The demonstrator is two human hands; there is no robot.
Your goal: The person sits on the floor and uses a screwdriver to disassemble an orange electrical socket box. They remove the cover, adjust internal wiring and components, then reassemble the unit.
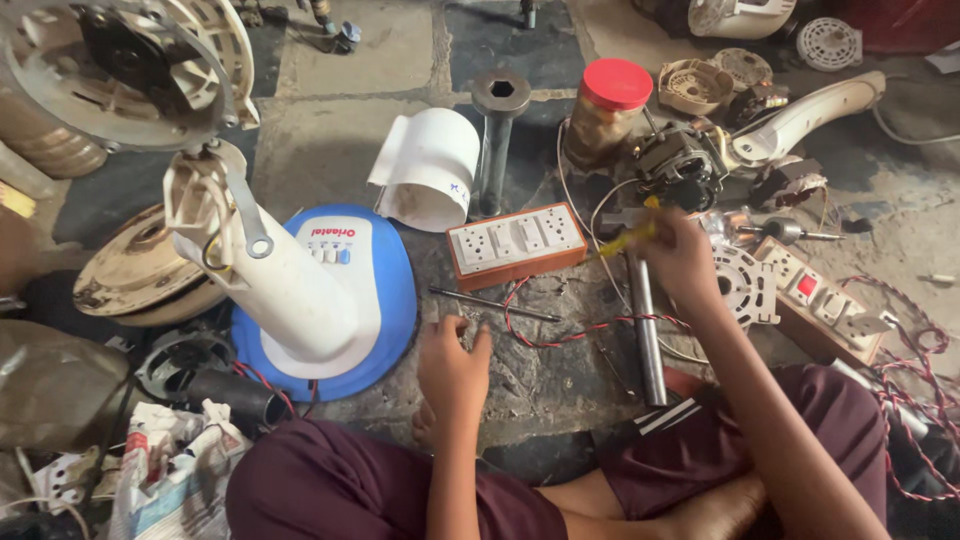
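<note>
Right hand (680,262): grip closed round a yellow-handled screwdriver (628,240), held just beside the orange socket board (516,244) on the stone floor (400,110). Left hand (452,362): loosely curled, holding nothing, near a thin metal rod (494,304). Jar (604,112) (red lid, brownish contents, indistinct) stands behind the board. Blue-and-white fan base (330,300) to the left.

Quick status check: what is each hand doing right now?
Left hand: loosely curled over the stone floor, holding nothing.
Right hand: closed on a yellow-handled screwdriver.
</note>
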